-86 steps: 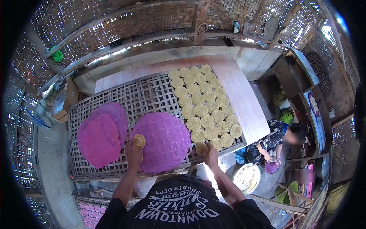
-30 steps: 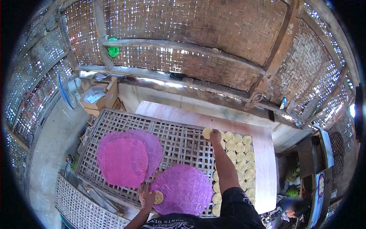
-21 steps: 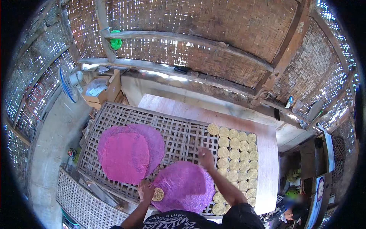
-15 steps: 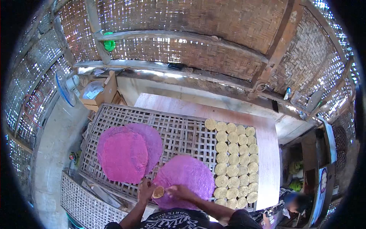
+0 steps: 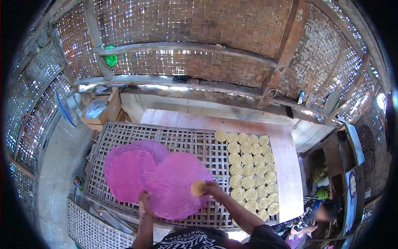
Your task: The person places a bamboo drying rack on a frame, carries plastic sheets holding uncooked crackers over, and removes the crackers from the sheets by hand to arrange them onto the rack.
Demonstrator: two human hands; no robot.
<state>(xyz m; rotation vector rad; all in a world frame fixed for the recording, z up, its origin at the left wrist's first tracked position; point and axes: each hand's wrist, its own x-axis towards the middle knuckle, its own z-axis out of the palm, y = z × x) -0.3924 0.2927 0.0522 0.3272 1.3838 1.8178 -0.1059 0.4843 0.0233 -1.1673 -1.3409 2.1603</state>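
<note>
A large, thin pink round sheet (image 5: pixel 176 186) lies partly over other pink sheets (image 5: pixel 126 174) on a woven bamboo rack (image 5: pixel 199 145). My left hand (image 5: pixel 145 202) pinches the lower left edge of the nearer sheet. At that sheet's right side, my right hand (image 5: pixel 212 189) is closed on a small round tan disc (image 5: pixel 197 188), slightly blurred, above the pink surface. Whether the right fingers also grip the sheet's edge is unclear. Rows of similar yellowish discs (image 5: pixel 247 170) lie flat on the rack's right part.
A pale board (image 5: pixel 286 166) extends beneath the rack at the back and right. A blue fan (image 5: pixel 66 108) and a cardboard box (image 5: pixel 108 108) stand at the back left. Another woven rack (image 5: pixel 97 228) is at the lower left. Another person (image 5: pixel 304 228) sits at the lower right.
The nearer pink sheet has shifted left and up, overlapping the other sheets more. My right hand has moved up, and the tan disc, earlier beside my left hand, is now at my right. The view has shifted.
</note>
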